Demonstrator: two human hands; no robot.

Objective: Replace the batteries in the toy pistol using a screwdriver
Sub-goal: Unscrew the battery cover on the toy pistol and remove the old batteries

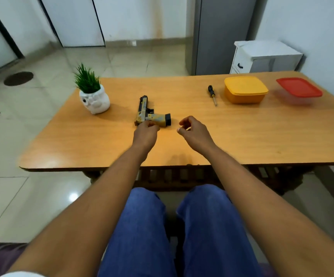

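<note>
A yellow and black toy pistol [149, 112] lies flat on the wooden table [242, 132], barrel pointing away, grip to the right. My left hand [145, 132] reaches its near edge, fingertips touching the rear of the pistol, not closed around it. My right hand [193, 130] hovers just right of the grip, fingers curled loosely and holding nothing. A small screwdriver [212, 94] with a black handle lies further back on the right, away from both hands. No batteries are visible.
A white pot with a green plant [93, 92] stands left of the pistol. A closed yellow box [245, 89] and a clear box with a red lid [299, 89] sit at the back right. My knees are under the near table edge.
</note>
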